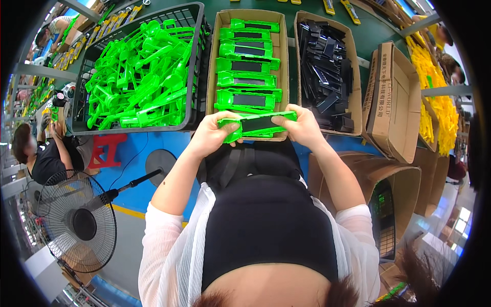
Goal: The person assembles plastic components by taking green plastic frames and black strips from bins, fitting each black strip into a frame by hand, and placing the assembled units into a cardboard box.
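Between both hands I hold a bright green plastic housing [234, 134] with a flat black rectangular panel [258, 123] set in its face. My left hand [212, 134] grips its left end, thumb on top. At the right end my right hand [305, 128] is closed round it, thumb pressed by the panel's edge. The housing is over the near end of a cardboard box [283, 61]. Inside that box lies a column of similar green housings [248, 66], each with a dark panel.
Left stands a black crate [198, 56] heaped with green plastic parts [138, 77]. To the right, a cardboard box [356, 77] holds loose black panels [325, 66]; beyond it are an upright carton [394, 97] and yellow parts [445, 123]. A fan [83, 224] and a seated person [48, 148] are at left.
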Demonstrator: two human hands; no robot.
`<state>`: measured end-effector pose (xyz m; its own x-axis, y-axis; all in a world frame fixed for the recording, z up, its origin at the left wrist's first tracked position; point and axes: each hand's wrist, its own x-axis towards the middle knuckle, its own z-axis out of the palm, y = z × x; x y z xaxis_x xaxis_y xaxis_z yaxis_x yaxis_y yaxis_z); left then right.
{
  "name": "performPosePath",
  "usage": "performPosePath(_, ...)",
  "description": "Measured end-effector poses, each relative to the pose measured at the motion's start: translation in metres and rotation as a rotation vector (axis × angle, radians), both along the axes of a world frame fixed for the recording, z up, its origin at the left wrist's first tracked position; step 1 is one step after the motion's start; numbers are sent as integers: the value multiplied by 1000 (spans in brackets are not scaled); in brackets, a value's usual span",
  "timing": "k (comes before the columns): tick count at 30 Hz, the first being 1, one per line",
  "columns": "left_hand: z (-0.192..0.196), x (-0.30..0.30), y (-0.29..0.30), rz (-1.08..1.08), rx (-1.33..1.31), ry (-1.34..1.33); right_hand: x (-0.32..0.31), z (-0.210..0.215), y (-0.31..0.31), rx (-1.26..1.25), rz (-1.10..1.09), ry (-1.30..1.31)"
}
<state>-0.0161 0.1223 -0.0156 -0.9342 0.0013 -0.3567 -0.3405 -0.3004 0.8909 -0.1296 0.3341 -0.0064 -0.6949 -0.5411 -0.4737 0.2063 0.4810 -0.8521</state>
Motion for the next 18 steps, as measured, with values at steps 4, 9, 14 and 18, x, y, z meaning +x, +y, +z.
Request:
performPosePath(4,0,3,4,28,-106,-71,7,-5,-4,8,-34,106)
performPosePath(9,12,-7,1,-182,-982,156,12,-19,-5,-11,-29,177)
performPosePath(14,17,-23,26,-382,-1167,137,29,-12,-7,-123,108,23)
performPosePath(18,17,-27,38,-277,-1058,211,37,-15,0,-267,128,158)
